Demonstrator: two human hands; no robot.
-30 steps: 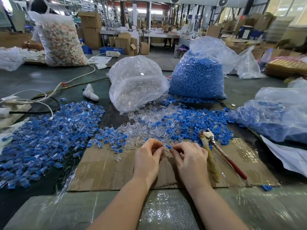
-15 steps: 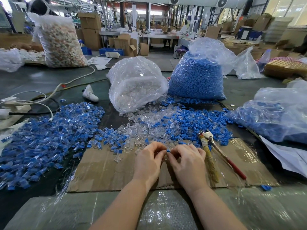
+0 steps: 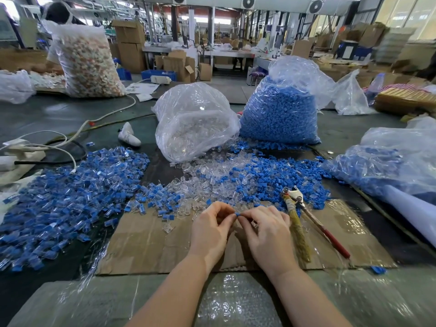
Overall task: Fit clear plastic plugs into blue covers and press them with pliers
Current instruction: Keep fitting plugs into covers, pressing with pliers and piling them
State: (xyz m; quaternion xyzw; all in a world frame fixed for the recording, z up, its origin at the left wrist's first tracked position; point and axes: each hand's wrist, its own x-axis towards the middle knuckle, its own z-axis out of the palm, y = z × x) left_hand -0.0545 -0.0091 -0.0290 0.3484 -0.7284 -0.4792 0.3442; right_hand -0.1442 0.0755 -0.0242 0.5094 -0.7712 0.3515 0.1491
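My left hand [image 3: 211,228] and my right hand [image 3: 267,234] meet fingertip to fingertip over the cardboard sheet [image 3: 146,246]. Between them they pinch one small blue cover [image 3: 237,213]; a clear plug in it is hidden by the fingers. Loose clear plugs [image 3: 205,182] and loose blue covers [image 3: 278,180] lie mixed just beyond my hands. The pliers [image 3: 304,215], with one tape-wrapped handle and one red handle, lie on the cardboard right of my right hand.
A heap of blue-and-clear pieces [image 3: 63,197] spreads at the left. A bag of clear plugs [image 3: 193,123] and a bag of blue covers [image 3: 280,112] stand behind. Another bag [image 3: 387,161] lies at the right. Cables [image 3: 47,147] run at the far left.
My two hands have closed the small gap between them and now pinch the blue cover together. The pliers have not moved.
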